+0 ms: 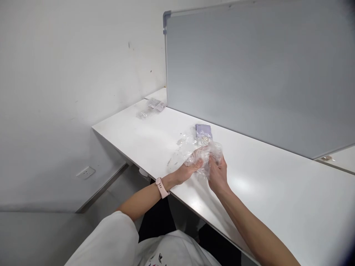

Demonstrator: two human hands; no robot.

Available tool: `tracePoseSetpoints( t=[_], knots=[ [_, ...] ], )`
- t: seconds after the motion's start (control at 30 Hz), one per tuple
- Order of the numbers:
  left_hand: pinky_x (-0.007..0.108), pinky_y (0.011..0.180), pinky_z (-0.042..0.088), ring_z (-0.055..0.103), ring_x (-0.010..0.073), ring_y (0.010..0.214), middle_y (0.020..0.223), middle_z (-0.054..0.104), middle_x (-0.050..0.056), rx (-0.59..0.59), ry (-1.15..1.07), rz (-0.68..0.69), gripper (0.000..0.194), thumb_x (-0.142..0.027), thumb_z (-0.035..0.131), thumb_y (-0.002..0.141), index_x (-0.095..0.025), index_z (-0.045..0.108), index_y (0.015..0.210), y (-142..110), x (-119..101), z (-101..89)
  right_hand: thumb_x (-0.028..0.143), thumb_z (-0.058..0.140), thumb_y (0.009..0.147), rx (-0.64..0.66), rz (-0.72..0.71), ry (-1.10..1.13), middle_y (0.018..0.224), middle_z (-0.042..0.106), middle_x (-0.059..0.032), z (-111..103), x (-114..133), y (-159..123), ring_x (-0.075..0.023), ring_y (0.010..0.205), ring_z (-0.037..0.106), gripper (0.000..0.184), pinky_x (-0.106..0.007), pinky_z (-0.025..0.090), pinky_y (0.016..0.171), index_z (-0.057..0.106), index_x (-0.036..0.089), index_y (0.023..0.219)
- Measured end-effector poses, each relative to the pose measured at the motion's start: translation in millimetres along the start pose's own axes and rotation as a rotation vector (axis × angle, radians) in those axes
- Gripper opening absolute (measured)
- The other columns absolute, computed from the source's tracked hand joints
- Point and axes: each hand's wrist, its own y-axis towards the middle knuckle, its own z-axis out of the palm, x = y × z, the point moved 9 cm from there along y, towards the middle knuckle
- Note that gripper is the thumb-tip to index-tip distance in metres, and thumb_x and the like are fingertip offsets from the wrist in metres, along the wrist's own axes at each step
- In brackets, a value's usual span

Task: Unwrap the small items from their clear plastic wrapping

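My left hand and my right hand are both closed on a crumpled clear plastic bag, held just over the white table. The plastic bunches up between the fingers, and whatever may be inside it cannot be made out. Just beyond my hands lies a flat purple card or packet. Small pale pieces show at its near edge. More thin clear plastic spreads out to the left of the purple item.
A grey-white board stands upright along the back of the white table. Several small clear packets lie at the far left, near the wall. Beyond the board's right end sits a small brownish item. A socket is on the wall.
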Motion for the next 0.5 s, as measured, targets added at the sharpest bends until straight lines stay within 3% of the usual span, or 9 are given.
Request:
tracePoseSetpoints(
  t=[0.07,0.17,0.23,0.33,0.4,0.47,0.5],
  knots=[
    [0.042,0.105,0.048,0.064,0.0267,0.118,0.117,0.072,0.007,-0.124,0.014,0.05,0.048,-0.05,0.069,0.086,-0.025,0.067,0.128,2.1,3.4,-14.8,0.054,0.057,0.092,0.086,-0.06,-0.104,0.143,0.056,-0.009,12.9,6.7,-5.5,-0.0258,0.131,0.054,0.066,-0.045,0.047,0.109,0.039,0.029,0.151],
    [0.037,0.095,0.053,0.068,0.0245,0.104,0.108,0.074,0.007,-0.313,0.115,0.129,0.036,-0.043,0.072,0.082,-0.021,0.07,0.11,4.2,3.9,-37.4,0.05,0.056,0.095,0.293,-0.211,-0.301,0.163,0.026,-0.0074,49.5,18.8,-21.1,-0.0245,0.15,0.03,0.085,-0.048,0.036,0.119,0.005,0.034,0.161],
    [0.036,0.083,0.056,0.069,0.023,0.09,0.093,0.074,0.006,-0.379,0.235,0.161,0.023,-0.038,0.067,0.084,-0.02,0.069,0.097,1.5,0.3,-48.5,0.044,0.058,0.094,0.326,-0.36,-0.442,0.165,0.019,-0.008,67.6,26.7,-23.1,-0.0264,0.152,0.022,0.089,-0.051,0.035,0.119,0.0,0.034,0.161],
    [0.036,0.078,0.055,0.068,0.0215,0.082,0.084,0.072,0.005,-0.394,0.432,0.173,0.017,-0.032,0.061,0.085,-0.019,0.067,0.095,-5.1,-11.8,-72.8,0.029,0.048,0.097,0.316,-0.58,-0.582,0.15,0.041,-0.0101,86.6,31.3,-5.4,-0.026,0.14,0.044,0.063,-0.048,0.048,0.109,0.028,0.032,0.157],
    [0.036,0.081,0.055,0.068,0.022,0.086,0.092,0.073,0.005,-0.236,0.491,0.087,0.031,-0.03,0.068,0.08,-0.019,0.066,0.109,-3.1,-14.9,-97.4,0.017,0.042,0.094,0.379,-0.699,-0.642,0.135,0.054,-0.0097,102.6,25.8,12.7,-0.0224,0.119,0.06,0.054,-0.04,0.057,0.094,0.048,0.031,0.146],
    [0.038,0.085,0.056,0.069,0.0243,0.095,0.103,0.074,0.007,-0.021,0.494,-0.072,0.053,-0.032,0.076,0.073,-0.021,0.063,0.123,-0.3,-12.1,-135.9,0.009,0.041,0.09,0.458,-0.85,-0.718,0.129,0.058,-0.0093,123.6,17.9,26.2,-0.0209,0.111,0.063,0.053,-0.035,0.059,0.083,0.059,0.03,0.135],
    [0.04,0.09,0.055,0.068,0.0265,0.102,0.11,0.073,0.009,-0.019,0.499,-0.131,0.055,-0.034,0.076,0.073,-0.02,0.064,0.125,1.2,-14.2,-168.2,0.006,0.041,0.089,0.495,-0.947,-0.758,0.13,0.058,-0.0091,136.8,14.0,29.7,-0.0209,0.111,0.063,0.053,-0.033,0.059,0.081,0.062,0.031,0.131]
  ],
)
